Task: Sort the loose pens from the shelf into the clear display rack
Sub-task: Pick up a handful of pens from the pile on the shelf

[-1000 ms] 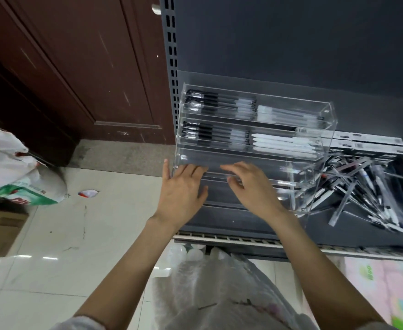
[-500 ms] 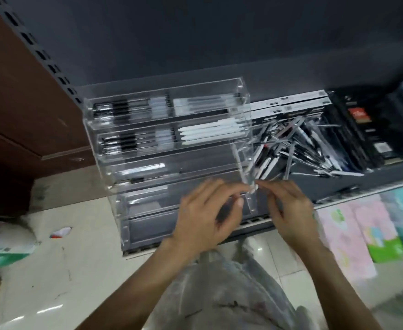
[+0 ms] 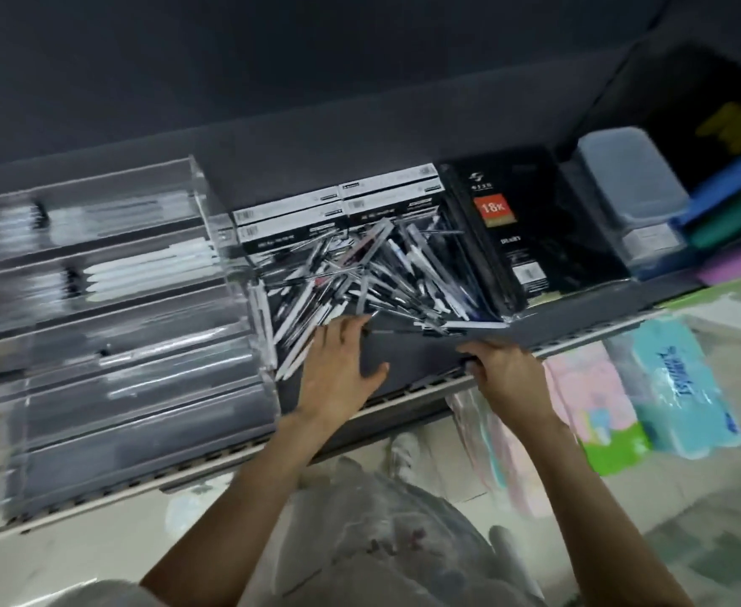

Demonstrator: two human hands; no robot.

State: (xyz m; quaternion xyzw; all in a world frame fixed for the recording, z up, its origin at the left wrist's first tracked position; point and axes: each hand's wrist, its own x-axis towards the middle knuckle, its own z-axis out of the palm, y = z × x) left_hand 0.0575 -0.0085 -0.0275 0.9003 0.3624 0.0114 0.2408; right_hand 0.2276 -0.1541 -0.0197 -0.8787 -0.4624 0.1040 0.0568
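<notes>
Fingers of the left hand [image 3: 340, 370] are spread apart and fairly straight, with the tips reaching the near edge of the pen pile and holding nothing. Fingers of the right hand [image 3: 506, 374] curl downward at the shelf's front edge; blur hides whether they pinch a pen, so their grip cannot be told.

1. Shelf [image 3: 408, 361]: dark, with a pale front rail. It carries everything below.
2. Clear display rack [image 3: 110, 300]: stands at the left end of the shelf. Its upper 2 tiers hold rows of pens; the lower tiers look mostly bare.
3. Black packs [image 3: 517, 238]: stand just right of the pile.
4. Loose pens [image 3: 373, 273]: a tangled heap between rack and packs, touching the rack's side wall.

Risks, as a judgement: the pens cross each other, so lifting 1 may drag neighbours over the front rail to the floor. A wide-spread grasp may also gather mixed types and spoil the sort.
</notes>
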